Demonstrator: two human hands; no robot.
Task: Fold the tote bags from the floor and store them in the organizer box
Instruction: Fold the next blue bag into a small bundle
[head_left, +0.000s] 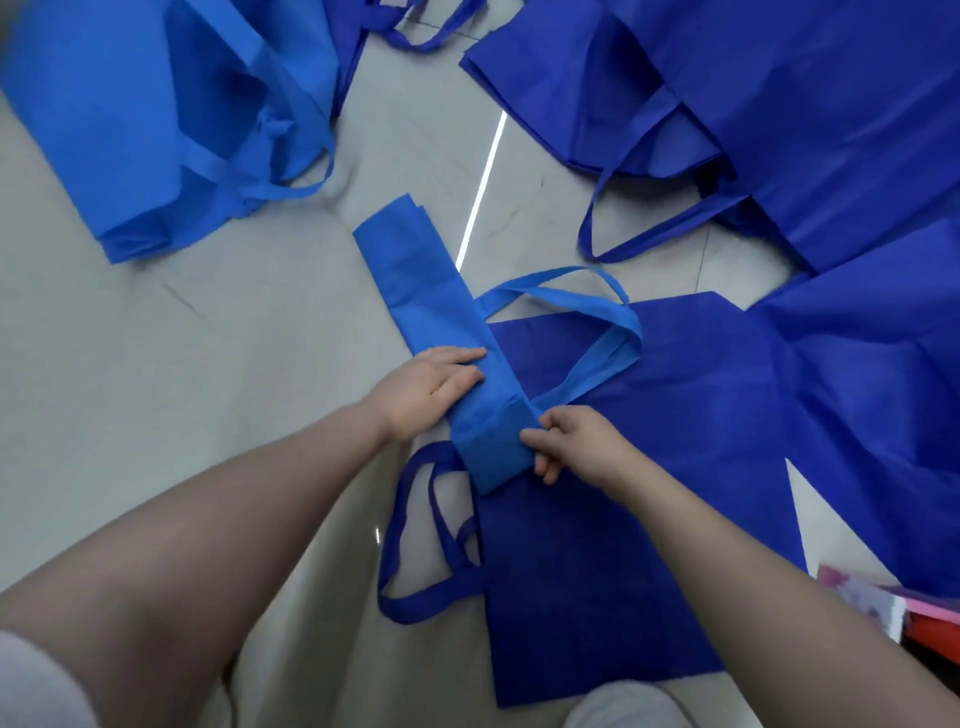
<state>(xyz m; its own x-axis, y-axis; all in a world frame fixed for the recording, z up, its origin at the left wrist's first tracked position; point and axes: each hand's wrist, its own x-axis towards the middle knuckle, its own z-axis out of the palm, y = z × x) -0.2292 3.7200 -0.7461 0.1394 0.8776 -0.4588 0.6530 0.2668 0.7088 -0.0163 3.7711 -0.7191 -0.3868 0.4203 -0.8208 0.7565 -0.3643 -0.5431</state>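
Observation:
A light blue tote bag (421, 291), folded into a long narrow strip, lies at the centre of the grey floor, its handles (597, 332) looping out to the right. My left hand (436, 384) presses flat on the strip's middle with straight fingers. My right hand (566, 441) pinches the strip's near end, which is folded over on itself. Under that end lies a dark blue tote bag (623, 545), spread flat, with its handles (415, 551) pointing left. The organizer box is not clearly in view.
A pile of light blue bags (156, 119) lies at the far left. Dark blue bags (779, 104) cover the floor at the far right and right. A pink, white and orange object (893, 608) shows at the right edge. Grey floor (208, 364) is bare on the left.

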